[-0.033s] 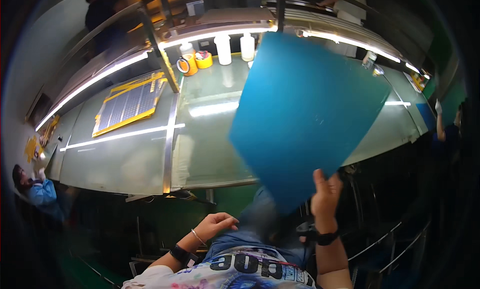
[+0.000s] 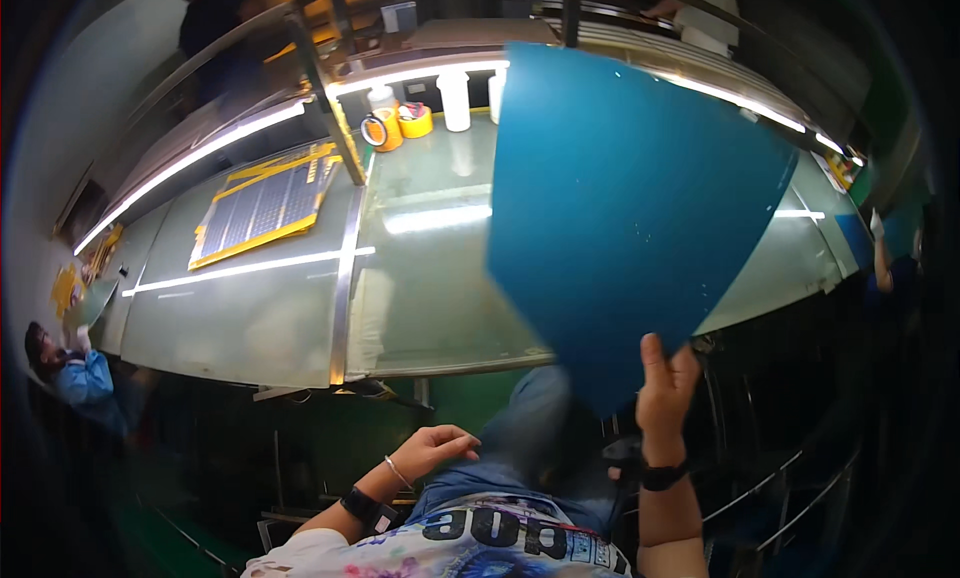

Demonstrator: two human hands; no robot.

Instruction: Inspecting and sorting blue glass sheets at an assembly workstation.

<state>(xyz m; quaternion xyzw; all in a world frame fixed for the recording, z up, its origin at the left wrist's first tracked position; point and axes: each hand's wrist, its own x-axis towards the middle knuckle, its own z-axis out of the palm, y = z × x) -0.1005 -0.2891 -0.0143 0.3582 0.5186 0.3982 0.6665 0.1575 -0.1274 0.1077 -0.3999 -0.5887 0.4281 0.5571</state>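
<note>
My right hand (image 2: 667,393) grips a large flat blue sheet (image 2: 630,218) by its lower right edge, with the thumb on the face turned toward me. The sheet stands raised and tilted over the glass-topped worktable (image 2: 430,308), and it hides part of the tabletop and the things behind it. A few small light specks show on its face. My left hand (image 2: 445,446) rests in front of my body, over my lap, its fingers curled together around nothing. It is apart from the sheet.
A dark patterned panel with yellow tape edges (image 2: 265,213) lies on the table's left part. Tape rolls (image 2: 380,130) and a white bottle (image 2: 454,100) stand at the back. A metal post (image 2: 335,128) rises there. Co-workers are at left (image 2: 85,373), right and behind the bench.
The blue sheet has shifted to the right and turned a little, together with my right hand. My left hand has stayed in place.
</note>
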